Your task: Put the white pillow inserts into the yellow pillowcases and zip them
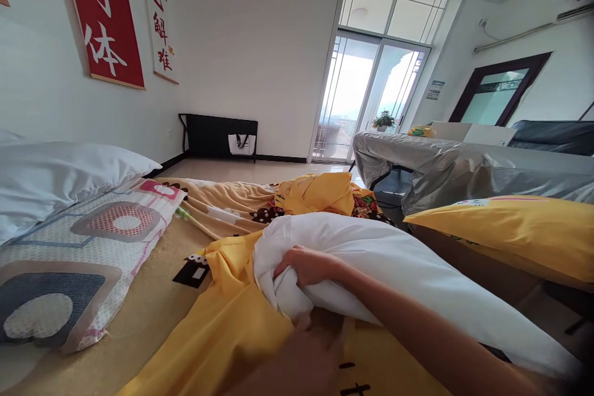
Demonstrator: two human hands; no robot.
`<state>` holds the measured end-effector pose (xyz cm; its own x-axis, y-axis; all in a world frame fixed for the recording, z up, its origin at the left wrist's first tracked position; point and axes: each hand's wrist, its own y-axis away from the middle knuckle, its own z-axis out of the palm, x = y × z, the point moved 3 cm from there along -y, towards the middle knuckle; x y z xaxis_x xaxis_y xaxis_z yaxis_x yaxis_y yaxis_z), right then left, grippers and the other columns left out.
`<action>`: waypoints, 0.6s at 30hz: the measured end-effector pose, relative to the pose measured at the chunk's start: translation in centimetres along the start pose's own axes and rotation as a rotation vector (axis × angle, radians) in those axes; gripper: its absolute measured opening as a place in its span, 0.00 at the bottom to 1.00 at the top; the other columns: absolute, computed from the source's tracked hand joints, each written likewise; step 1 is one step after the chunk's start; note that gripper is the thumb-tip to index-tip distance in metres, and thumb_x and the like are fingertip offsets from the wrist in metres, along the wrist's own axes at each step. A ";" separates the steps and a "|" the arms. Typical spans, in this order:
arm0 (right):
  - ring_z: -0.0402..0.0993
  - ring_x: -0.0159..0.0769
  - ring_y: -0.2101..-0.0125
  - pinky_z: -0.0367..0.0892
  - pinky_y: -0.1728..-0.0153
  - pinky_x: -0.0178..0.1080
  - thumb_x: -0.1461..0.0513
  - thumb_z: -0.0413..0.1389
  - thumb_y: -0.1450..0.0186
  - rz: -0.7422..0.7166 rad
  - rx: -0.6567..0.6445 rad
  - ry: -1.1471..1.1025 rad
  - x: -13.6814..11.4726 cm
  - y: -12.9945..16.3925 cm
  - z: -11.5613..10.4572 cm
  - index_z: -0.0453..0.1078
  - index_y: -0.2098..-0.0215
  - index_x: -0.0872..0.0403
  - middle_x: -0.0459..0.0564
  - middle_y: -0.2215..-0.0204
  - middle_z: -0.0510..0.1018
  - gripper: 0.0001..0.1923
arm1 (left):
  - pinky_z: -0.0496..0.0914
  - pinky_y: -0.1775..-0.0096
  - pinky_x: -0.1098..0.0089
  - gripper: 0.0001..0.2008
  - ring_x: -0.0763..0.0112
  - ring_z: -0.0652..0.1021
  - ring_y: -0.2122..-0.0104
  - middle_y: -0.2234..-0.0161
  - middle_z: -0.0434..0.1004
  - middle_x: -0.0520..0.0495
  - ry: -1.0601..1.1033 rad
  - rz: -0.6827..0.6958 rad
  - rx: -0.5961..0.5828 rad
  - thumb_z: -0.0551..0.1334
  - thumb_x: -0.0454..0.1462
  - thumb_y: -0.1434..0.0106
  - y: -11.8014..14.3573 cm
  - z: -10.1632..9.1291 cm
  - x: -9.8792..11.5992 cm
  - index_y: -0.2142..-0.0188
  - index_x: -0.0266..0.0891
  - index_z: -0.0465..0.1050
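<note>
A plump white pillow point(371, 253) lies across the middle, on top of a spread of yellow cloth point(223, 322) with black printed marks. My right hand point(309, 266) reaches in from the lower right and is closed on the pillow's near left end, where the white fabric bunches into folds. Just below, my left hand point(310, 343) is at the pillow's lower corner, against the yellow cloth. It is smeared by motion, and its fingers are mostly hidden.
At left, a patterned pillow point(125, 223) and a white pillow point(69, 173) lie on the bed. A crumpled yellow cloth heap point(320, 192) is beyond. At right are a yellow pillow point(520, 229) and a plastic-covered table point(440, 161); a black folded frame point(208, 133) leans on the wall.
</note>
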<state>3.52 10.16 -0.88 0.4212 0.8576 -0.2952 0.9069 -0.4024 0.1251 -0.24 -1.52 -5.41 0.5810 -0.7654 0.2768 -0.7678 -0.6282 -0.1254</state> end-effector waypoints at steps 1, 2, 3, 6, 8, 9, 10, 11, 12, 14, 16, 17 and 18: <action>0.75 0.36 0.64 0.65 0.59 0.34 0.75 0.55 0.52 0.009 0.002 -0.004 0.2 0.1 0.7 0.78 0.58 0.52 0.47 0.63 0.82 0.26 | 0.63 0.47 0.57 0.11 0.55 0.73 0.52 0.56 0.76 0.38 -0.025 -0.024 -0.003 0.52 0.35 0.36 0.3 -0.4 -0.4 0.59 0.39 0.71; 0.75 0.36 0.66 0.66 0.62 0.34 0.74 0.55 0.51 0.018 -0.016 -0.001 0.4 0.4 1.6 0.78 0.59 0.53 0.47 0.66 0.82 0.23 | 0.63 0.48 0.56 0.09 0.55 0.75 0.55 0.60 0.77 0.39 -0.051 -0.072 -0.016 0.53 0.36 0.37 0.8 -1.0 -1.0 0.62 0.38 0.71; 0.74 0.36 0.69 0.66 0.65 0.34 0.72 0.56 0.52 0.022 -0.052 0.007 0.6 0.9 2.6 0.78 0.61 0.53 0.47 0.68 0.82 0.21 | 0.63 0.48 0.55 0.07 0.56 0.76 0.59 0.63 0.77 0.40 -0.070 -0.130 -0.028 0.54 0.37 0.38 1.4 -1.8 -1.8 0.65 0.38 0.70; 0.71 0.35 0.71 0.65 0.68 0.33 0.69 0.60 0.54 -0.014 -0.202 0.004 1.1 2.6 5.5 0.77 0.63 0.53 0.44 0.72 0.79 0.19 | 0.62 0.48 0.55 0.07 0.63 0.77 0.64 0.67 0.77 0.46 -0.035 -0.197 -0.032 0.54 0.37 0.37 3.5 -4.7 -3.8 0.70 0.38 0.68; 0.69 0.34 0.72 0.64 0.69 0.33 0.68 0.62 0.54 -0.039 -0.243 0.009 1.2 3.3 6.6 0.77 0.63 0.53 0.43 0.73 0.78 0.19 | 0.62 0.49 0.60 0.09 0.67 0.76 0.63 0.68 0.75 0.50 0.034 -0.136 -0.018 0.52 0.36 0.35 4.0 -5.9 -4.3 0.71 0.39 0.66; 0.68 0.33 0.72 0.64 0.70 0.33 0.68 0.62 0.53 -0.038 -0.216 0.030 1.2 3.3 6.6 0.76 0.65 0.54 0.43 0.73 0.77 0.16 | 0.62 0.50 0.63 0.10 0.69 0.75 0.63 0.67 0.75 0.51 0.072 -0.109 0.012 0.51 0.36 0.34 3.9 -6.2 -4.2 0.71 0.39 0.66; 0.67 0.32 0.72 0.64 0.70 0.33 0.68 0.62 0.51 -0.032 -0.177 0.059 1.2 3.2 6.5 0.75 0.68 0.54 0.43 0.73 0.76 0.11 | 0.62 0.51 0.65 0.10 0.70 0.74 0.63 0.66 0.74 0.51 0.106 -0.090 0.043 0.50 0.36 0.33 3.6 -6.3 -4.0 0.70 0.40 0.65; 0.66 0.31 0.73 0.64 0.70 0.33 0.68 0.61 0.49 -0.024 -0.130 0.089 1.3 2.9 6.1 0.74 0.71 0.55 0.43 0.74 0.75 0.06 | 0.62 0.52 0.67 0.11 0.71 0.74 0.62 0.66 0.74 0.51 0.135 -0.082 0.070 0.49 0.37 0.32 3.2 -6.2 -3.7 0.70 0.40 0.65; 0.64 0.30 0.73 0.63 0.70 0.33 0.68 0.60 0.48 -0.016 -0.083 0.111 1.4 2.4 5.5 0.72 0.75 0.57 0.43 0.75 0.74 0.02 | 0.62 0.53 0.68 0.12 0.71 0.73 0.62 0.66 0.74 0.51 0.156 -0.082 0.094 0.48 0.37 0.31 2.8 -6.1 -3.3 0.69 0.40 0.65; 0.62 0.29 0.75 0.63 0.71 0.32 0.68 0.59 0.44 -0.016 -0.009 0.117 1.6 1.5 4.0 0.70 0.78 0.58 0.42 0.80 0.70 0.06 | 0.62 0.52 0.68 0.13 0.71 0.72 0.61 0.65 0.73 0.51 0.167 -0.092 0.132 0.46 0.37 0.30 1.7 -6.0 -2.7 0.69 0.40 0.64; 0.63 0.28 0.75 0.64 0.71 0.32 0.67 0.58 0.41 -0.020 0.051 0.099 1.8 0.6 2.6 0.70 0.78 0.60 0.41 0.81 0.67 0.07 | 0.61 0.52 0.67 0.12 0.70 0.71 0.61 0.64 0.71 0.51 0.130 -0.109 0.179 0.46 0.37 0.31 0.9 -6.5 -2.5 0.68 0.40 0.64; 0.65 0.29 0.73 0.65 0.70 0.32 0.66 0.58 0.39 -0.028 0.090 0.088 1.8 0.3 2.1 0.71 0.74 0.61 0.41 0.79 0.69 0.07 | 0.61 0.52 0.66 0.12 0.70 0.70 0.60 0.64 0.71 0.50 0.102 -0.114 0.203 0.46 0.36 0.31 0.5 -7.0 -2.6 0.68 0.40 0.63; 0.69 0.31 0.70 0.68 0.66 0.34 0.63 0.57 0.37 -0.038 0.140 0.074 1.6 0.1 1.8 0.73 0.68 0.61 0.43 0.73 0.73 0.07 | 0.61 0.52 0.65 0.12 0.70 0.70 0.60 0.63 0.71 0.50 0.073 -0.114 0.216 0.46 0.36 0.31 0.2 -7.6 -2.8 0.68 0.40 0.63</action>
<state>4.27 10.95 -3.05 0.3909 0.8922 -0.2261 0.9139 -0.4054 -0.0195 -4.06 1.59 0.99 0.6339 -0.6805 0.3676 -0.6184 -0.7314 -0.2875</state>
